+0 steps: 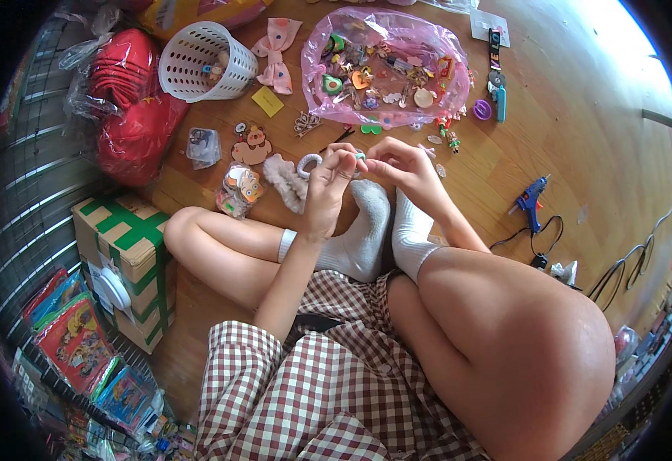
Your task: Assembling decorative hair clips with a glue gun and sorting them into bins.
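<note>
A small teal-green piece [360, 156], too small to name, is pinched between the fingertips of my two hands. My left hand [328, 188] has its thumb and index finger closed on one side of it. My right hand [405, 170] meets it from the other side, fingers bent inward. Just left of my left hand lie a pale ring-shaped hair tie [303, 166] and a fluffy grey scrunchie [280, 180]. Beyond my hands, a pink plastic bag [316, 107] is spread open, full of small colourful charms. My white-socked feet [370, 215] rest beneath my hands.
A blue glue gun [532, 201] with a black cord lies at the right. At the left are a white perforated basket [197, 86], red bundles [132, 131] in clear plastic and a green-taped cardboard box [124, 230]. A purple ring-shaped item [482, 110] sits right of the pink bag.
</note>
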